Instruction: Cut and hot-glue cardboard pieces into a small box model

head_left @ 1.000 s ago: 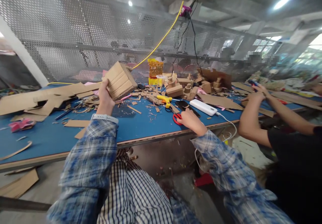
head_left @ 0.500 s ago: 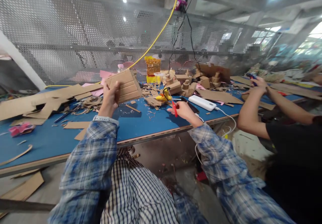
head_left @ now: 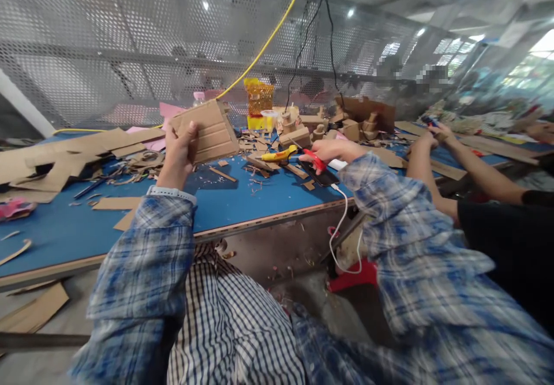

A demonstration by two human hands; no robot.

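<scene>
My left hand (head_left: 179, 149) grips a rectangular piece of cardboard (head_left: 210, 131) by its left edge, thumb across its face, above the blue table. My right hand (head_left: 326, 153) is closed on red-handled scissors (head_left: 315, 161), whose blades point up and left. Just left of the scissors lies a yellow tool (head_left: 279, 154) among cardboard scraps. A dark phone (head_left: 322, 175) rests under my right hand, partly covered by it, with a white cable (head_left: 345, 217) close by.
Cardboard sheets (head_left: 60, 163) spread over the left of the blue table (head_left: 242, 203). Cardboard pieces (head_left: 300, 134) and a yellow bag (head_left: 259, 102) stand behind. At right, another person's arms (head_left: 476, 171) reach over the table. Black cords (head_left: 331, 44) hang above.
My right hand has moved right and up with the scissors, uncovering the yellow tool and covering the white power bank. The view has shifted a little; my left hand still holds the cardboard.
</scene>
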